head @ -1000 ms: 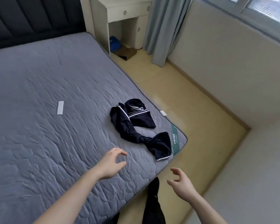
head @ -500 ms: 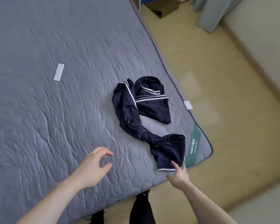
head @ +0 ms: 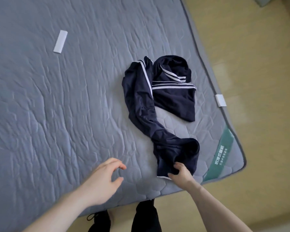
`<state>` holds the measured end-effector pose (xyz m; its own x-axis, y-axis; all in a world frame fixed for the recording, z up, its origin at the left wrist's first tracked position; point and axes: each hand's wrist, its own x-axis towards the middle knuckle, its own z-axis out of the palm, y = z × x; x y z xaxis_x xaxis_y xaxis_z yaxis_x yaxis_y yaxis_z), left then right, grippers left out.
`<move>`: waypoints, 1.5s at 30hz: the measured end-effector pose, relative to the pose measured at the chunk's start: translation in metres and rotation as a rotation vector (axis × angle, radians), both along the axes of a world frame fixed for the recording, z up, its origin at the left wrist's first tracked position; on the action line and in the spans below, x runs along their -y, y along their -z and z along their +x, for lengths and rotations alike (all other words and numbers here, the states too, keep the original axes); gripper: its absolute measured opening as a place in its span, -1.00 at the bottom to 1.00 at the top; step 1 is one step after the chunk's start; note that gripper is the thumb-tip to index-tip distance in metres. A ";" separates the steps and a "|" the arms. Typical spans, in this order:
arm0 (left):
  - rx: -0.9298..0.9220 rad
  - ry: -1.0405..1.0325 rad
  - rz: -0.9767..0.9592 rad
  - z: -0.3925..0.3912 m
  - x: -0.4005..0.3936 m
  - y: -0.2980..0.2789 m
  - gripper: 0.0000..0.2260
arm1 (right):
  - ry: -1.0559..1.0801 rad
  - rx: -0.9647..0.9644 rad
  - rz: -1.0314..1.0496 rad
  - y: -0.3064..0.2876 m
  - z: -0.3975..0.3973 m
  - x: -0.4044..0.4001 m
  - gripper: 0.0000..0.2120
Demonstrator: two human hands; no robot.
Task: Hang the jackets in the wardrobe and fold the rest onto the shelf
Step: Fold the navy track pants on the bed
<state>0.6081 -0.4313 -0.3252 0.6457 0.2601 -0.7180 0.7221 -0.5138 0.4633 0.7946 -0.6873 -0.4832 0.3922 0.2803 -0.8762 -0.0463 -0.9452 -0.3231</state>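
— Where's the crumpled navy garment with white stripes (head: pixel 146 104)?
— On the grey quilted bed (head: pixel 57 106), near its corner; right hand (head: pixel 180 174) fingers pinch its hem.
— The left hand (head: pixel 102 180)?
— Loosely spread, holding nothing; a white rectangular remote (head: pixel 60 41) lies well apart

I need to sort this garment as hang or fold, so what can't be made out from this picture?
- Garment, head view: bunched and twisted, so its type and full shape stay unclear.
- Its near hem: partly covered by the right hand gripping it.
- Green label on the mattress: print too small to read.
- Wardrobe and shelf: outside the frame.
- Left hand: whether it touches the mattress cannot be told.
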 end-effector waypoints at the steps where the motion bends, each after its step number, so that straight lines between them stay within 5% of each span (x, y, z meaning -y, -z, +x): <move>1: 0.001 -0.016 -0.004 -0.007 -0.002 -0.009 -0.80 | 0.039 -0.014 0.060 -0.016 -0.009 -0.005 -0.43; 7: 0.009 -0.102 -0.004 -0.042 -0.026 -0.071 -0.74 | 0.205 -0.366 0.382 -0.163 -0.062 -0.042 -0.69; 12: 0.143 -0.051 -0.014 -0.077 -0.044 -0.131 -0.24 | 0.254 -0.523 0.605 -0.301 -0.106 -0.076 -0.67; 17: 0.399 -0.090 -0.049 -0.112 -0.046 -0.201 -0.61 | 0.222 -0.650 0.824 -0.422 -0.143 -0.110 -0.58; 22: 0.618 -0.408 -0.131 -0.166 -0.060 -0.274 -0.92 | 0.124 -0.668 0.978 -0.496 -0.196 -0.141 -0.57; 26: 0.732 -0.530 -0.071 -0.208 -0.091 -0.334 -0.79 | 0.209 -0.548 1.077 -0.530 -0.218 -0.169 -0.55; 31: 0.862 -0.613 -0.174 -0.223 -0.129 -0.414 -0.74 | 0.309 -0.095 1.044 -0.523 -0.241 -0.196 -0.53; 34: 0.961 -0.731 -0.289 -0.223 -0.141 -0.458 -0.85 | 0.104 0.171 0.766 -0.497 -0.266 -0.198 -0.38; 38: 1.025 -0.716 -0.351 -0.217 -0.146 -0.513 -0.82 | -0.250 0.156 0.578 -0.477 -0.311 -0.216 -0.07; 40: 1.022 -0.731 -0.359 -0.214 -0.148 -0.533 -0.82 | -0.280 0.142 0.608 -0.475 -0.330 -0.237 -0.22; 43: 1.084 -0.842 -0.346 -0.215 -0.167 -0.551 -0.75 | -0.097 0.186 0.626 -0.484 -0.342 -0.268 -0.83; 45: 1.128 -0.851 -0.289 -0.224 -0.190 -0.549 -0.79 | -0.021 0.168 0.638 -0.499 -0.341 -0.279 -0.84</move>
